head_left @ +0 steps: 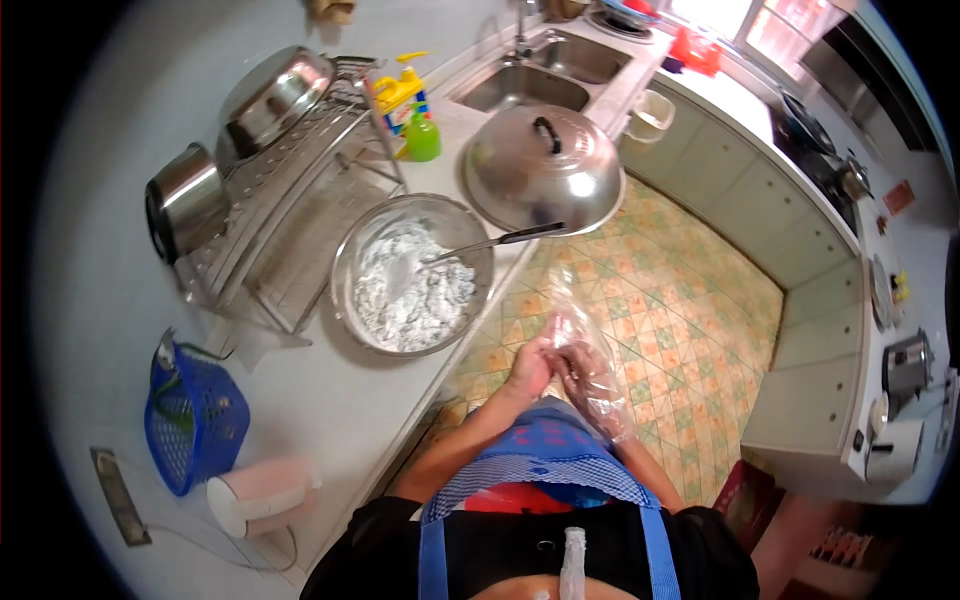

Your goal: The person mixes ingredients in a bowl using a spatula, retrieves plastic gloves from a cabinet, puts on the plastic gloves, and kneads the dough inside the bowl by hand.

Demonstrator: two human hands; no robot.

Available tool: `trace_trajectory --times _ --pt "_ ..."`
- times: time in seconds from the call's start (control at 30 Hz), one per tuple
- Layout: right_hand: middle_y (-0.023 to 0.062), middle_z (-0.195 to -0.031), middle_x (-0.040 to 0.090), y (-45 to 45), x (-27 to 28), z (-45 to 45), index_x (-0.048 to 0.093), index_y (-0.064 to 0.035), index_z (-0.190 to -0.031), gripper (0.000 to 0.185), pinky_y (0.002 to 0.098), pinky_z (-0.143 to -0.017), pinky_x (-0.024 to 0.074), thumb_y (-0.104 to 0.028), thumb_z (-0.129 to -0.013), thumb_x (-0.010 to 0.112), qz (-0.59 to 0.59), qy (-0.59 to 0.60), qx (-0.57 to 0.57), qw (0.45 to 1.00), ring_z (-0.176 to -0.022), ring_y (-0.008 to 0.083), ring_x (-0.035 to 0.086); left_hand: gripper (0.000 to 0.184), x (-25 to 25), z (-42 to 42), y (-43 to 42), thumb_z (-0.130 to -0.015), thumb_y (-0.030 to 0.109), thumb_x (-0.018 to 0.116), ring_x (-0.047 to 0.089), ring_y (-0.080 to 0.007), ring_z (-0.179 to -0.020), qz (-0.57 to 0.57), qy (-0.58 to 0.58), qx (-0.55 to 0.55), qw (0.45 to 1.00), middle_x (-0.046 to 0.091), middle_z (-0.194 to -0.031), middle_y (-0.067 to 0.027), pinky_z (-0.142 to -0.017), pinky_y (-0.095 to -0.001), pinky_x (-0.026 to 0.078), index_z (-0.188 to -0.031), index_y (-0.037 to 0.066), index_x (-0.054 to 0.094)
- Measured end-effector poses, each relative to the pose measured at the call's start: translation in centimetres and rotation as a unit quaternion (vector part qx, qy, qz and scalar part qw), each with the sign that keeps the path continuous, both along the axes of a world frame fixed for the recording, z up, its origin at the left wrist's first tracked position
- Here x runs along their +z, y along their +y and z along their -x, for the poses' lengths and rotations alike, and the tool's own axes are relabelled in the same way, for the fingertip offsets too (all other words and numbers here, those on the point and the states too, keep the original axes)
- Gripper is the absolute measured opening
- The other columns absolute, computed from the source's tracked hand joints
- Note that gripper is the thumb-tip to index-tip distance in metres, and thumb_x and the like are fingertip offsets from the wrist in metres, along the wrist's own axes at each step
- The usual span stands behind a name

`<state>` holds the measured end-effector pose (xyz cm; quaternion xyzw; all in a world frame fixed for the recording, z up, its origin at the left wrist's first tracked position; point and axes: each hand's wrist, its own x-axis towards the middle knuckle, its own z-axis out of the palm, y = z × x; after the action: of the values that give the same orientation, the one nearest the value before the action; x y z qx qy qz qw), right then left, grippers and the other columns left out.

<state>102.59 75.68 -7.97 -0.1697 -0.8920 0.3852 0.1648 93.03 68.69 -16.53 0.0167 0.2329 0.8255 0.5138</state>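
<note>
My right hand [592, 378] is inside a clear plastic glove [612, 405], held in front of my apron above the floor. The loose finger ends of the glove stick out past my fingertips. Bare, my left hand [532, 368] is closed on the glove's plastic beside the right fingers. The right fingers look stretched out inside the film, though glare blurs them. To the left on the counter, a steel bowl [345, 320] contains white, floury lumps [415, 285]. A utensil with a black handle [532, 233] leans on the bowl's rim, its lower end in the flour.
A domed steel lid [530, 165] lies behind the bowl, near the double sink [525, 88]. Left are a dish rack [285, 215] with pots, a green bottle [422, 138], a blue basket [200, 425] and a pink-and-white roll [262, 497]. A stove [815, 150] stands on the right counter.
</note>
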Motion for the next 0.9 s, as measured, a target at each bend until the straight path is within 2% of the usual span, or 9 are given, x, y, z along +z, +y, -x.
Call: trace_trajectory --times 0.03,0.1,0.23,0.3,0.43,0.53,0.7,0.8,0.9 --pt "0.0159 -0.080 0.058 -0.1 -0.5 0.0 0.059 -0.0022 -0.091 0.010 0.0396 -0.065 0.0439 -0.008 -0.083 0.061 -0.018 0.053 0.010 0.998 -0.075 0.0318 0.056 0.053 -0.6 0.2 0.1 -0.083 0.007 0.041 0.044 -0.0312 -0.123 -0.030 -0.023 0.026 0.999 0.043 -0.136 -0.0100 -0.102 -0.0425 0.038 -0.136 0.005 0.035" --pt "0.0163 -0.079 0.058 -0.1 -0.5 0.0 0.058 -0.0013 -0.089 0.008 0.0403 -0.065 0.0438 -0.007 -0.084 0.060 -0.030 0.040 0.009 0.999 -0.075 0.0325 0.057 0.053 -0.1 0.4 0.0 -0.084 0.001 0.042 0.038 -0.0349 -0.128 -0.010 0.001 0.032 0.999 0.036 -0.141 -0.0081 -0.104 -0.0449 0.036 -0.136 0.008 0.035" --pt "0.0171 -0.080 0.057 -0.5 -0.4 0.2 0.057 -0.0013 -0.089 0.008 0.0409 -0.064 0.0443 -0.006 -0.083 0.060 0.036 0.046 0.015 0.998 -0.075 0.0341 0.057 0.050 -0.5 0.4 0.0 -0.088 0.002 0.044 0.035 -0.0353 -0.130 0.011 -0.044 0.066 0.997 0.034 -0.142 -0.0077 -0.104 -0.0438 0.037 -0.137 0.009 0.033" --pt "0.0154 -0.081 0.057 -0.6 0.0 0.3 0.056 -0.0018 -0.093 0.016 0.0398 -0.064 0.0456 -0.009 -0.081 0.064 0.011 0.081 0.010 0.997 -0.074 0.0325 0.057 0.047 -0.5 0.6 0.0 -0.093 0.011 0.046 0.032 -0.0342 -0.131 -0.023 0.022 0.046 0.998 0.033 -0.143 -0.0057 -0.103 -0.0424 0.037 -0.138 0.011 0.033" --pt "0.0132 -0.087 0.057 -0.1 0.9 0.4 0.050 -0.0034 -0.106 0.039 0.0387 -0.064 0.0467 -0.016 -0.076 0.072 -0.049 0.095 -0.045 0.993 -0.074 0.0294 0.057 0.051 1.4 0.6 0.3 -0.093 0.015 0.049 0.034 -0.0305 -0.131 -0.018 -0.001 0.031 0.999 0.032 -0.144 -0.0044 -0.103 -0.0413 0.036 -0.140 0.012 0.031" --pt "0.0179 -0.092 0.054 0.8 0.7 1.1 0.048 -0.0058 -0.111 0.045 0.0442 -0.066 0.0452 -0.018 -0.074 0.071 -0.136 0.094 -0.071 0.984 -0.081 0.0356 0.056 0.053 2.4 0.2 0.7 -0.092 0.012 0.049 0.042 -0.0211 -0.124 0.008 0.024 0.036 0.999 0.036 -0.142 -0.0065 -0.103 -0.0346 0.036 -0.141 0.010 0.028" --pt "0.0158 -0.090 0.055 2.6 -0.1 2.5 0.053 -0.0058 -0.103 0.030 0.0450 -0.065 0.0442 -0.006 -0.075 0.063 -0.184 0.096 -0.055 0.977 -0.082 0.0360 0.056 0.051 2.9 -0.1 1.3 -0.093 0.013 0.047 0.044 -0.0174 -0.122 0.001 0.084 0.044 0.996 0.044 -0.136 -0.0059 -0.104 -0.0326 0.035 -0.141 0.006 0.030" --pt "0.0174 -0.081 0.055 2.0 2.4 2.7 0.055 -0.0039 -0.092 0.017 0.0428 -0.067 0.0442 -0.001 -0.076 0.061 0.002 0.131 -0.048 0.990 -0.078 0.0361 0.056 0.046 3.0 0.1 1.3 -0.095 0.018 0.045 0.049 -0.0172 -0.116 -0.037 0.104 0.050 0.993 0.048 -0.131 -0.0055 -0.101 -0.0322 0.038 -0.138 0.005 0.034" --pt "0.0167 -0.083 0.057 1.4 2.5 2.6 0.056 -0.0026 -0.095 0.014 0.0390 -0.066 0.0452 -0.002 -0.082 0.059 -0.031 0.112 0.013 0.993 -0.077 0.0341 0.057 0.046 1.0 0.5 1.1 -0.095 0.028 0.046 0.052 -0.0178 -0.111 0.031 0.120 0.060 0.990 0.052 -0.127 -0.0068 -0.098 -0.0327 0.042 -0.134 0.004 0.040"
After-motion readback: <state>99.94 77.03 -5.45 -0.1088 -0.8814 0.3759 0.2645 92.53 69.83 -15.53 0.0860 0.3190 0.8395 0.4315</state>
